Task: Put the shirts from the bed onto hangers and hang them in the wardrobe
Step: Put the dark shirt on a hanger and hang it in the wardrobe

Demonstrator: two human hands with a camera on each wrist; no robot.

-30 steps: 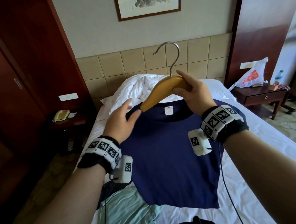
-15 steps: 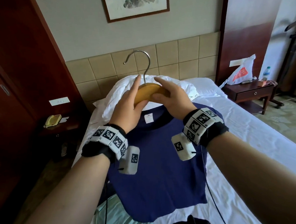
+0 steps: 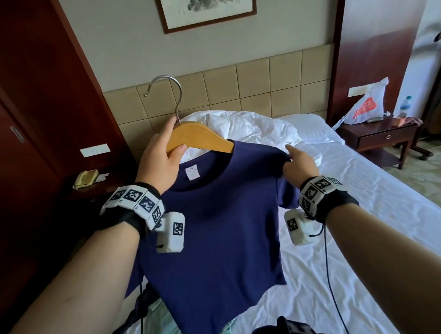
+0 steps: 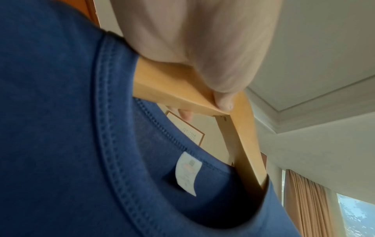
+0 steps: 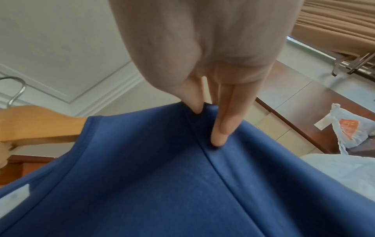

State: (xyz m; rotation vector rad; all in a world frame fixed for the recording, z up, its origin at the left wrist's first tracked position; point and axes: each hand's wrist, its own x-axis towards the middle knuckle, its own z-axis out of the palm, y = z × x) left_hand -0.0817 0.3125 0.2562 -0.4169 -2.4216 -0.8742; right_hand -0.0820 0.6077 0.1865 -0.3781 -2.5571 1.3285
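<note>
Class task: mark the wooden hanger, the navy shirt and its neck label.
wooden hanger [image 3: 199,137]: head view, right arm.
navy shirt [image 3: 213,232]: head view, chest.
neck label [image 4: 187,174]: left wrist view, label's middle.

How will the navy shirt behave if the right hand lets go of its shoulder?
Probably floppy: the navy shirt drapes limp below the wooden hanger. Likely light; the left hand alone holds the hanger up. It may slide off, since the right hand pinches that shoulder.

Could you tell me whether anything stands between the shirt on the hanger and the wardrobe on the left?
Nothing visible does: navy shirt hangs from wooden hanger in left hand; open floor lies toward the wardrobe.
</note>
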